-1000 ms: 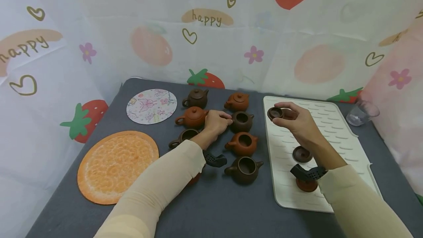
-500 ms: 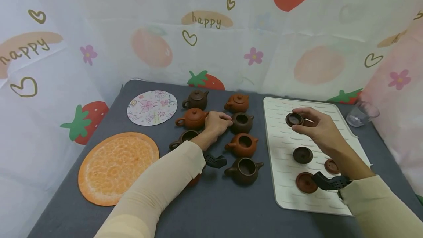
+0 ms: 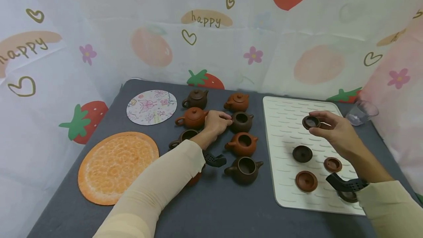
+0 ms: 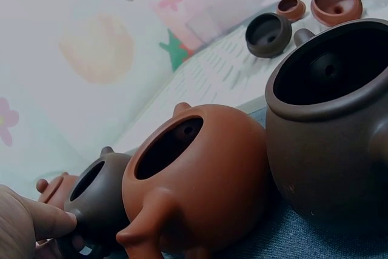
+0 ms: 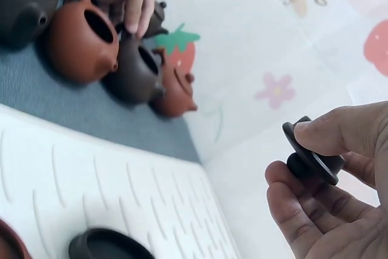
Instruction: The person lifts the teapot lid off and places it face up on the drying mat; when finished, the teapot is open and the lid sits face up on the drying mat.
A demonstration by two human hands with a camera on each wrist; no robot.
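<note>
Currently, at far left, orange round mat [image 3: 118,168] and floral round mat [image 3: 152,107] lie apart from the work. Left column of pots next: dark lidded teapot [image 3: 197,99] at the back, red lidded teapot [image 3: 193,117] before it; those nearer are partly hidden by the forearm. Left hand [image 3: 216,124] reaches between the columns, thumb and finger pinching the handle side of an uncovered dark teapot [image 3: 241,122], presumably to steady it. Orange lidded teapot [image 3: 237,102] stands behind that pot; uncovered orange teapot [image 3: 242,144] and larger dark teapot [image 3: 245,170] stand in front. On the white tray [image 3: 281,120], dark lid [image 3: 302,154], red lid [image 3: 306,181] and small red lid [image 3: 332,165] appear to lie hollow side up. Above the tray, right hand [image 3: 337,131] clamps another dark lid, the held lid [image 3: 311,122], between thumb and fingers, knob downward. Glass [image 3: 360,113] stands beyond, at far right. Step in hand, as judged: transferring a removed lid to the tray; next move calls for a bare spot behind the other lids, gentle lowering, then release, minding the knob, which could make it rock
</note>
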